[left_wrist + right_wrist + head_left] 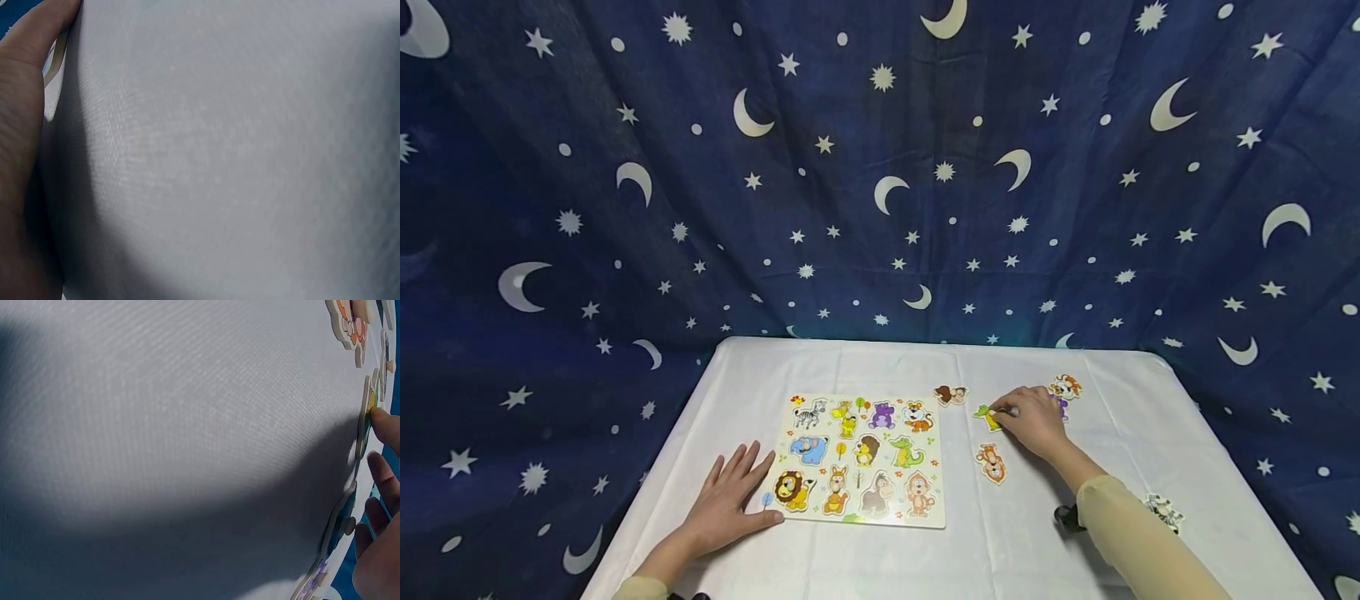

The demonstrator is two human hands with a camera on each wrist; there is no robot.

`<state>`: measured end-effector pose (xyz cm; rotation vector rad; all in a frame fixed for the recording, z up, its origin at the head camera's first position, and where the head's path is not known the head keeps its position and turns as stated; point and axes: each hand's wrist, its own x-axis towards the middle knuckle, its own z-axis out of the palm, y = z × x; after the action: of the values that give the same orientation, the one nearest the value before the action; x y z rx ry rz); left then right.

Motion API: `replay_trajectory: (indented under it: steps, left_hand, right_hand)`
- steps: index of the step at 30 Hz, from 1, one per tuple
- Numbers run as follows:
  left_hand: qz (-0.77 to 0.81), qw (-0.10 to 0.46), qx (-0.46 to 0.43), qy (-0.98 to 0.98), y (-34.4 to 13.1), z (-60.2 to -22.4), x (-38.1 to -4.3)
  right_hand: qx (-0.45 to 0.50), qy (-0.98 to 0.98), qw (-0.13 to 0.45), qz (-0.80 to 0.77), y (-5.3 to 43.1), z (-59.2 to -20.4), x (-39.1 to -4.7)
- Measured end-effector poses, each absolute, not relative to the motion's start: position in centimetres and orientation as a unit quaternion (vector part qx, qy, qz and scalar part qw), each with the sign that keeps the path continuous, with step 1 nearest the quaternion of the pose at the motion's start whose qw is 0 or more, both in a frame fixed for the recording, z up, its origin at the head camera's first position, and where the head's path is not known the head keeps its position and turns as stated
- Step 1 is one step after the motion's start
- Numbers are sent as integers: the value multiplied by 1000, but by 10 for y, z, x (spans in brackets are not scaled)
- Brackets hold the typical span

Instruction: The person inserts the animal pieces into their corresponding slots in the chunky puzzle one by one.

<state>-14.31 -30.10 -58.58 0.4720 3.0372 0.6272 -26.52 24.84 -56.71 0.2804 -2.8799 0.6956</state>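
Note:
My right hand (1033, 421) pinches a green and yellow crocodile puzzle piece (987, 418) lying on the white cloth, right of the puzzle board (865, 527). In the right wrist view a fingertip meets the face of that crocodile piece (367, 419), while the other fingers hang beside it. Partly covered by this hand is a purple piece (1063, 406), with a tiger piece (1066, 386) just behind. My left hand (730, 500) lies flat with fingers spread, its thumb at the board's lower left corner. Animal pictures in rows fill the board.
A brown gorilla piece (951, 394) lies off the board's upper right corner, and a monkey piece (991, 463) sits nearer me. By my right sleeve is a black-and-white piece (1165, 512). A dark blue curtain (880, 250) hangs behind the table.

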Motion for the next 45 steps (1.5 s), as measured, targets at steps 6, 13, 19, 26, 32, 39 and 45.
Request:
replay_trajectory:
  steps: [6, 13, 19, 26, 32, 39, 45]
  left_hand:
    - [200, -1, 153, 968, -301, -586, -143]
    - [198, -1, 155, 968, -300, -587, -145]
    - [202, 2, 155, 967, -300, -587, -145]
    - [205, 7, 151, 967, -300, -585, -144]
    - [201, 1, 154, 967, -301, -584, -143]
    - [199, 7, 151, 968, -301, -585, -144]
    - [193, 7, 152, 969, -301, -586, -145]
  right_hand:
    - [94, -965, 88, 227, 248, -568, -265]
    - [90, -969, 82, 216, 248, -568, -265]
    - [95, -968, 92, 212, 248, -564, -264]
    - [104, -962, 113, 226, 241, -556, -264]
    - [116, -954, 123, 247, 225, -546, -262]
    - [129, -946, 124, 272, 204, -537, -254]
    - [132, -947, 114, 272, 188, -534, -249]
